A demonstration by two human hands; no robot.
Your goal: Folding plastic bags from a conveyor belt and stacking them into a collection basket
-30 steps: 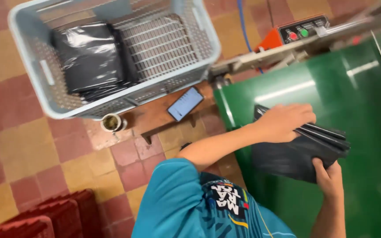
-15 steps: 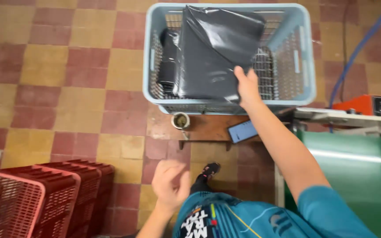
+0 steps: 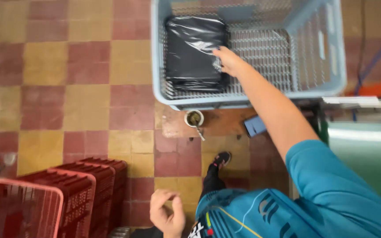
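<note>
The stack of black plastic bags (image 3: 195,53) is glossy and a little wrinkled, with pale reflections on the top sheet. It is almost square, and several thin layers show at its lower edge. It lies flat in the left part of the light blue plastic basket (image 3: 331,48), close to the left wall.

The right hand (image 3: 229,61) reaches into the basket with the arm stretched out. Its fingers are bent and rest on the right edge of the stack, touching the top bag. If they grip the bag or only press on it, I cannot tell. The left hand (image 3: 167,212) is low, near the person's body and far from the basket. It is loosely curled and holds nothing.

The basket has walls and a bottom of open grid, and it stands on a small wooden stool (image 3: 225,123). On the stool, just in front of the basket, are a small round cup (image 3: 194,118) with a spoon and a flat blue phone (image 3: 255,126). The floor (image 3: 67,88) is of red and yellow square tiles. At the lower left are red plastic crates (image 3: 58,198) with grid walls. At the right is a green counter (image 3: 367,150) with a smooth surface.
</note>
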